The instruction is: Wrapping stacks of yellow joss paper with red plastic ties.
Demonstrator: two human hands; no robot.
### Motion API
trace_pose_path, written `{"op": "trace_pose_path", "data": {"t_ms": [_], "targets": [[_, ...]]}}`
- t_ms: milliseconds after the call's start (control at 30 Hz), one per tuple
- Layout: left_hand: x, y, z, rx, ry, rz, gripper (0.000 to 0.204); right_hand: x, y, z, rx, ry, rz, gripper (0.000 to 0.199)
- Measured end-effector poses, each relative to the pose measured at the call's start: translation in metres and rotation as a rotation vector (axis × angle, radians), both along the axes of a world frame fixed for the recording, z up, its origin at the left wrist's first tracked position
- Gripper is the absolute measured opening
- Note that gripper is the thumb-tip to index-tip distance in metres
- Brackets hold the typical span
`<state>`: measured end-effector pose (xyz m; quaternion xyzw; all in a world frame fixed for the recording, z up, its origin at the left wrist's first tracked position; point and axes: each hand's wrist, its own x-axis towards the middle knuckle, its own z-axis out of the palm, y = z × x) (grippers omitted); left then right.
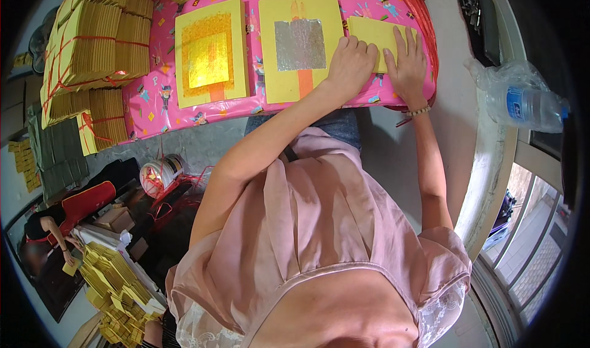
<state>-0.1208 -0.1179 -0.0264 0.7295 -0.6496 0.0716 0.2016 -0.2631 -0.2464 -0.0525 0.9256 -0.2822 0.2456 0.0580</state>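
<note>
At the right end of the pink table lies a plain yellow sheet or stack of paper (384, 33), partly covered by both hands. My left hand (353, 65) is closed at its left side, fingers curled onto the paper and their tips hidden. Stretched out flat, my right hand (407, 68) rests on the right part of the same paper. Just left of my left hand sits a stack of yellow paper with a silver foil square (300, 45) and an orange stripe. Farther left is another stack, bearing a gold foil square (209, 61) on an orange patch.
Tall bundles of yellow paper tied with red string (92, 47) fill the table's left end. Red strings (424, 16) hang along the right edge. A clear plastic bottle (528, 107) lies on the right ledge. At lower left, another person's hand (69, 256) holds yellow paper near piled bundles.
</note>
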Motion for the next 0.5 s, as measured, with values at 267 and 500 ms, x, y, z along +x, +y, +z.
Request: {"op": "trace_pose_path", "data": {"t_ms": [267,500], "targets": [[0.032,0.020,0.019,-0.078,0.341,-0.120,0.014,-0.004,-0.001,0.011,0.116,0.134,-0.035,0.059],[0.098,0.113,0.049,-0.179,0.731,0.023,0.017,0.011,0.034,0.080,0.111,-0.103,0.248,0.041]]}}
